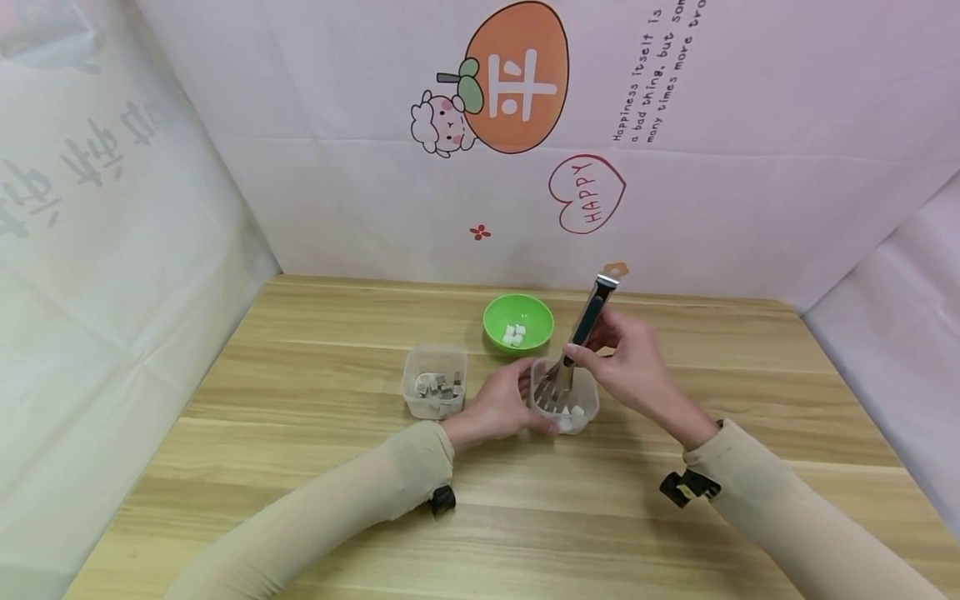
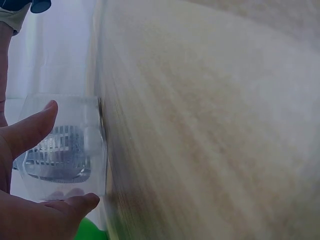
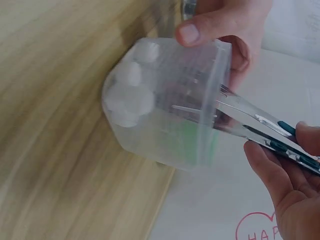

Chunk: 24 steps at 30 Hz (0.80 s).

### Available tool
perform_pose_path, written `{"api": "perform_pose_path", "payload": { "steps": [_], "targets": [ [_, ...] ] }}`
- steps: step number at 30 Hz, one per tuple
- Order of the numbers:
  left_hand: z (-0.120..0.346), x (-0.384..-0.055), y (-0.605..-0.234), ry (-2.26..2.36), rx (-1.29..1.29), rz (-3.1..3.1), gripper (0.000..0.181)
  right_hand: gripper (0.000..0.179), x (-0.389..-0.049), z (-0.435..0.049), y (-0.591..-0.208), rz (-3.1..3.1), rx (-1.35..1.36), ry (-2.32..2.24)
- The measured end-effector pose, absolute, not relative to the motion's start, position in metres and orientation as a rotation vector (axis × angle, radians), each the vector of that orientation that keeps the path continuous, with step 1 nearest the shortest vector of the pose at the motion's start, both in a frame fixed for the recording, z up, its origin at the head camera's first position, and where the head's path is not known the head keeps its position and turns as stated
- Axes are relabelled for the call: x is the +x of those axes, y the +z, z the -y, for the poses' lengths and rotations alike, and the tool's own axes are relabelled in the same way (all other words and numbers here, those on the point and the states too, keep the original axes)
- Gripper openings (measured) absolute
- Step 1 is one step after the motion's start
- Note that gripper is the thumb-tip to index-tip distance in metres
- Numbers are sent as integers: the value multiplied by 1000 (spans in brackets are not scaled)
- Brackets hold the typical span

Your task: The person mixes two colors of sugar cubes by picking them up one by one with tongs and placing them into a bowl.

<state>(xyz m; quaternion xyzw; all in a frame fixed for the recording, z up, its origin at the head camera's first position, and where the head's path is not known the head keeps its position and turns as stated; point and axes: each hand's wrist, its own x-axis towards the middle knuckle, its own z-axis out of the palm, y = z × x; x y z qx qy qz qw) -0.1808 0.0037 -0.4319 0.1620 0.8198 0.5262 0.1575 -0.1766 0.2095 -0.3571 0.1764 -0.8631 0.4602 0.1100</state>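
Head view: the surface (image 1: 300, 367) reaches well beyond the left box (image 1: 435, 360), one of two, holding grey pieces (image 1: 442, 387) too jumbled to count. The left hand (image 1: 498, 404), grip spread box-wide, holds the right box (image 1: 587, 387); behind, near the back edge, one green bowl (image 1: 534, 312) bears four white cubes (image 1: 514, 335). One pair of tongs (image 1: 587, 323) tilts within the right box's walls; the right hand (image 1: 633, 358), grip nearly closed, pinches it.
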Motion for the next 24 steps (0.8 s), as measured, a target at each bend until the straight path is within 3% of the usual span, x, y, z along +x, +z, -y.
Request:
{"api": "perform_pose_path", "payload": {
  "steps": [14,24],
  "targets": [
    [-5,-180,-431,1514,464,-2345,108,16,-178,-209,-360,2451,439,1393],
    [-4,-180,-432,1503,476,-2360,106,17,-180,-210,-365,2497,526,1381]
  ]
}}
